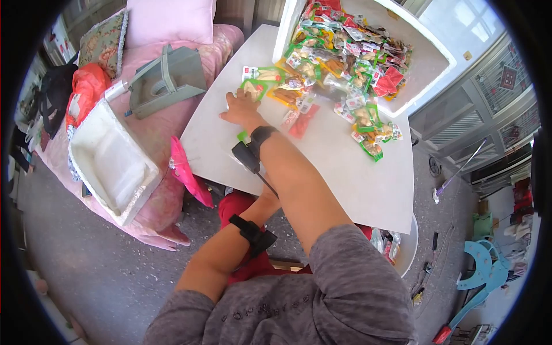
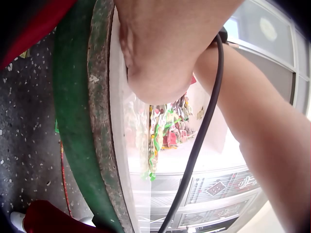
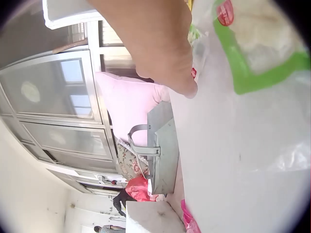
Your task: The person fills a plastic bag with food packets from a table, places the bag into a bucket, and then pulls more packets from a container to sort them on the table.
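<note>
**While the left hand sits at the near edge, the right lies at the packets**

Since the left hand [image 2: 160,53] is tucked against the near rim of the white table [image 1: 356,190], under the other forearm, it is well apart from anything loose. Only a rounded knuckle or heel shows in the wrist view, so I cannot tell whether its fingers are curled or straight.

Further out, the right arm stretches across the tabletop. The right hand [image 1: 237,108] lies flat at its end, fingers spread and relaxed, gripping nothing. In the wrist view a fingertip [image 3: 187,87] presses the bare surface.

Just beyond those fingers lies the green-edged packet [image 1: 255,87], flat on the table and either touching them or a hair off. Its longer side seems to run across the line of the fingers rather than along it. This hand is by far the nearer of the two.

Beyond the packet and to the right, the spilled pile of snack packets [image 1: 345,63] fans out. It comes from the tipped white foam box [image 1: 428,75] at the far edge.
</note>
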Available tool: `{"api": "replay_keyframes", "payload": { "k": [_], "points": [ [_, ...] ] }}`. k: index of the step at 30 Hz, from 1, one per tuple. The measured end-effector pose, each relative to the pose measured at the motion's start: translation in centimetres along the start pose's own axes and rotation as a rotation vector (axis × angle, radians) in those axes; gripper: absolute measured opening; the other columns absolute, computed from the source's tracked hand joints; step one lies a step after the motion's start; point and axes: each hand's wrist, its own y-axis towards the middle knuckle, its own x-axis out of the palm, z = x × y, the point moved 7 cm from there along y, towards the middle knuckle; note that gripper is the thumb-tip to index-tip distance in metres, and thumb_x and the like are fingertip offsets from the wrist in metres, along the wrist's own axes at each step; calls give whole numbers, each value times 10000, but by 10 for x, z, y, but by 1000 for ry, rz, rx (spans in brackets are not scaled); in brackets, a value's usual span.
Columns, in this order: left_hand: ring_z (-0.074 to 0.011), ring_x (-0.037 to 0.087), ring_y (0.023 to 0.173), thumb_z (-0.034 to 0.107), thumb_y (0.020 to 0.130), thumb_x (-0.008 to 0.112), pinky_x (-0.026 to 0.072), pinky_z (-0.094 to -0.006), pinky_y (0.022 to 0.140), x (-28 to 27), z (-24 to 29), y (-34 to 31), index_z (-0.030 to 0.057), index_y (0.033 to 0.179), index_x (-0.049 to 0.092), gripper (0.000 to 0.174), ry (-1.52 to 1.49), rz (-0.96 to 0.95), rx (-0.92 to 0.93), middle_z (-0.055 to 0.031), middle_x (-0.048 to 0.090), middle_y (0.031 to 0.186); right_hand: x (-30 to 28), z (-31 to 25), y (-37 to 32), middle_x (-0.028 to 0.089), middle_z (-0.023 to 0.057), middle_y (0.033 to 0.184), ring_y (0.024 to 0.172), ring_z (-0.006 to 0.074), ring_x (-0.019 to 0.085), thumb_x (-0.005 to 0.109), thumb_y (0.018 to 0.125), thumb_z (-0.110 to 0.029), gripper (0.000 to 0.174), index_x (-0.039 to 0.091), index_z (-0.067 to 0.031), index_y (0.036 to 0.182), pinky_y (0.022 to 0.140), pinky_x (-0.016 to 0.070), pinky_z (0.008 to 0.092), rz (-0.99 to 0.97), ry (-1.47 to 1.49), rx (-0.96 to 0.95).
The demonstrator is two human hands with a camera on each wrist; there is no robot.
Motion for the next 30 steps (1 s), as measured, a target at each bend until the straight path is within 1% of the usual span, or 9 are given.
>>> {"api": "replay_keyframes", "payload": {
  "k": [1,5,7,9,13,18,24,27,30],
  "points": [
    [-241,531,844,271,740,468,413,-326,713,-1,-12,1,67,901,539,270,-187,27,-70,-85,562,889,1,-1,-1,325,120,1205,1125,310,265,540,691,-357,427,495,-110,1036,816,281,565,-20,-32,7],
    [-235,538,826,251,741,464,418,-325,702,-4,-5,1,75,894,541,245,61,68,75,-74,565,872,4,8,2,355,117,1179,1114,292,276,511,716,-344,374,523,-114,1011,814,265,589,-40,-71,51],
    [-236,544,799,234,742,461,424,-324,681,3,28,-1,75,874,543,222,472,31,241,-74,568,856,10,19,6,393,114,1141,1094,274,312,494,725,-301,321,542,-107,976,798,284,578,-32,-85,56],
    [-240,554,756,211,743,458,435,-324,643,17,71,-4,71,836,547,190,1179,-85,505,-80,573,832,13,33,10,454,111,1077,1053,252,375,478,727,-254,274,557,-98,940,777,319,549,-29,-136,48],
    [-271,551,663,187,732,461,432,-346,556,17,85,1,56,763,546,160,1110,-99,251,-102,565,722,8,64,5,535,91,938,933,235,479,486,698,-222,242,566,-82,878,715,372,473,25,-161,-58],
    [-309,514,570,141,714,457,399,-393,502,14,81,-1,43,677,506,116,1127,1,394,-118,512,598,-22,97,-6,534,121,939,941,271,478,530,658,-293,328,533,-76,905,723,366,470,239,5,-26],
    [-285,504,540,70,664,449,393,-389,489,14,75,0,47,652,470,33,1137,-14,406,-115,481,562,-30,85,-3,466,196,1060,959,392,437,555,629,-388,568,442,-48,1070,814,293,530,122,-306,244],
    [-266,501,540,58,645,450,396,-373,493,15,83,-3,53,659,471,26,1145,11,489,-105,478,563,-20,90,10,458,215,1075,976,429,409,550,628,-320,524,464,-40,1062,821,229,595,-164,-291,256],
    [-251,497,542,54,636,454,396,-363,501,17,88,-3,56,657,478,32,1181,-9,442,-93,478,570,-15,87,6,515,216,968,915,378,476,528,628,-241,387,524,-49,964,782,335,519,-134,-397,83]
  ]
}}
